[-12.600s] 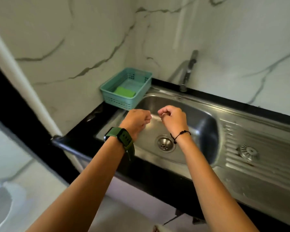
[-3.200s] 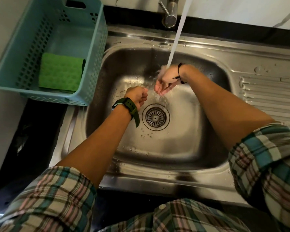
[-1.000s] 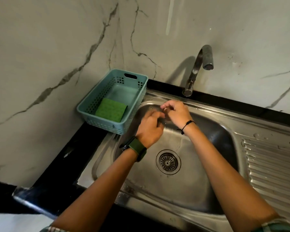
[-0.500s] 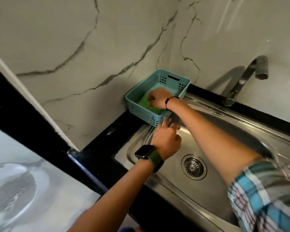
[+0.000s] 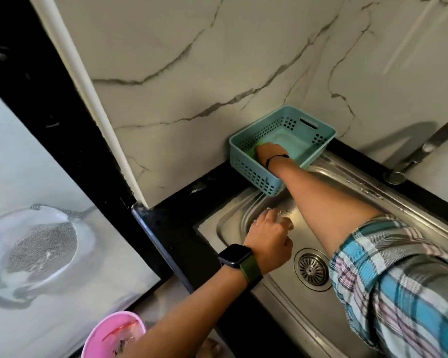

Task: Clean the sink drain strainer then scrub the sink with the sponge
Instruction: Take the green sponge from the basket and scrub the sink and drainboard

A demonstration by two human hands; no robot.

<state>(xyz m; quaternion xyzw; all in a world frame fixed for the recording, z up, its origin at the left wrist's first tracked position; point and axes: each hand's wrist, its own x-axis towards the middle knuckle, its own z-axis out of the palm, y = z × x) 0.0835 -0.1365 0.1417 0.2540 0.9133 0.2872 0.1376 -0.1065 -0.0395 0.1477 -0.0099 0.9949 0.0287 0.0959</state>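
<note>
- The sponge lay in the teal basket at the sink's far-left corner; only a green sliver showed, so its long axis could not be judged
- The right hand reached into the basket, palm down on the sponge; whether its fingers had closed on it could not be told
- The left hand hovered above the sink basin's left edge, fingers loosely curled, holding nothing visible
- The drain strainer sat flat in the drain, partly hidden by the plaid sleeve
- The faucet was cut off at the right edge; a pink bin was cropped at the bottom
</note>
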